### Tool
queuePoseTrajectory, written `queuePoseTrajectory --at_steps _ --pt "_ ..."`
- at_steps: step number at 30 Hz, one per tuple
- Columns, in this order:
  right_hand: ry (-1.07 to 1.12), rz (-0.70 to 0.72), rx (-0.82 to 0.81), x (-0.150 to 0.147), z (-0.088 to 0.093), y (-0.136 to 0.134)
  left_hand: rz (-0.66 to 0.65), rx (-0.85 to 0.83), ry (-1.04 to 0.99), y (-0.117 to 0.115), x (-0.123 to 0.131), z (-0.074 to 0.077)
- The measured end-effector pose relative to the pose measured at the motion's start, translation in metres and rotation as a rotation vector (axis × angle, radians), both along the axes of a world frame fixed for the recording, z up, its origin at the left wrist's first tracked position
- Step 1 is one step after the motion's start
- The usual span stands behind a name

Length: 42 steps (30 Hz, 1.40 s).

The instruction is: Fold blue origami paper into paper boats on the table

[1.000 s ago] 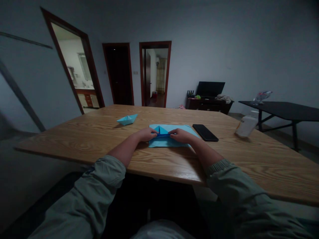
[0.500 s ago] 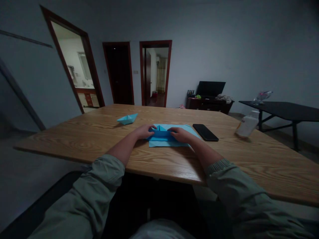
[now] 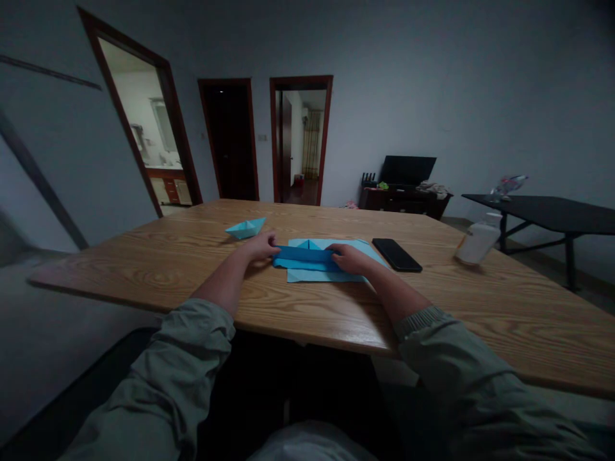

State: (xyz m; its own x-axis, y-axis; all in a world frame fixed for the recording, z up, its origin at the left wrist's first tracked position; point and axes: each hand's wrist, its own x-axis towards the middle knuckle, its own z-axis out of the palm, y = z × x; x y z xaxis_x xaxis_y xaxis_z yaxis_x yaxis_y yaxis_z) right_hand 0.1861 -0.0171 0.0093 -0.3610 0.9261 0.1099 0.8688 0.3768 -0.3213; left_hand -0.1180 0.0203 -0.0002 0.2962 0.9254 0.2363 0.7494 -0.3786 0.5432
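Observation:
A partly folded sheet of blue paper lies across lighter blue sheets on the wooden table. Its long lower strip is turned up, and a small triangular peak shows behind it. My left hand pinches the left end of the folded paper between thumb and fingers. At the other end, my right hand grips the paper, its fingers bent over the strip and partly hiding it. A finished light-blue paper boat stands beyond my left hand.
Right of the sheets lies a black phone. Farther right stands a translucent bottle with a white cap. The wooden table's front edge runs just before my body. A black table stands behind at the right.
My left hand has slid left and outward to the end of the folded strip, so more of the strip shows. My right hand has stayed nearly in place.

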Motion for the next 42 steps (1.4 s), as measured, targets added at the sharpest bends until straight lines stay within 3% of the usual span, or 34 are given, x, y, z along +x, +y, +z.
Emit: queuePoseTrajectory --at_steps 8,15,19,24,32,36,42 --pt "0.008 0.002 -0.008 0.0 0.001 -0.001 -0.01 -0.133 0.063 -0.008 0.002 0.007" --pt "0.069 0.012 0.003 0.004 -0.005 0.005 -0.121 -0.167 0.024 -0.007 0.004 0.005" --pt "0.08 0.009 0.006 0.005 -0.007 0.006 -0.192 -0.129 0.067 -0.016 0.018 0.006" --pt "0.134 -0.04 0.006 0.003 -0.006 0.007 -0.105 -0.018 0.131 -0.019 0.036 0.004" --pt "0.235 -0.186 0.097 0.006 -0.012 0.014 -0.106 -0.038 0.111 -0.013 0.033 -0.002" --pt "0.128 -0.251 0.21 0.007 -0.01 0.014 -0.103 -0.049 0.11 -0.011 0.032 -0.003" --pt "0.016 -0.187 0.177 0.003 -0.005 0.008 -0.113 -0.043 0.104 -0.011 0.031 -0.003"
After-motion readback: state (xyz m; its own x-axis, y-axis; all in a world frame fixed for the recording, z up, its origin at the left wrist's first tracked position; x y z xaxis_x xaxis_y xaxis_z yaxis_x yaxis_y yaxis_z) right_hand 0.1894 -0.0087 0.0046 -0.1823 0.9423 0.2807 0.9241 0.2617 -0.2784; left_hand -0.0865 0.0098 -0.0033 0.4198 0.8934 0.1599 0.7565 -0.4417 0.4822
